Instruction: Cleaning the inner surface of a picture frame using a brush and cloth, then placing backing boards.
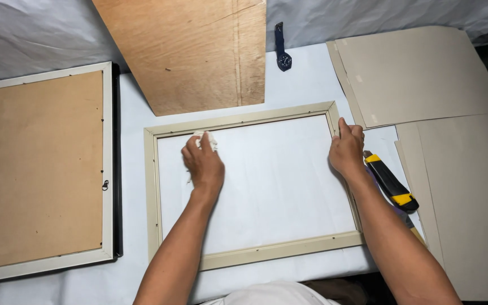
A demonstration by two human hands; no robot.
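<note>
A cream picture frame (244, 121) lies face down in the middle of the white table, with a pale sheet inside it. My left hand (204, 165) presses a small white cloth (207, 139) against the sheet near the frame's upper left corner. My right hand (346, 151) rests on the frame's right rail near the upper right corner, fingers curled over the edge.
A second frame with a brown backing board (40, 169) lies at the left. A plywood sheet (199, 51) leans at the back, with a dark wristwatch (282, 48) beside it. Grey cardboard sheets (425, 73) cover the right side. A yellow and black utility knife (390, 182) lies by my right forearm.
</note>
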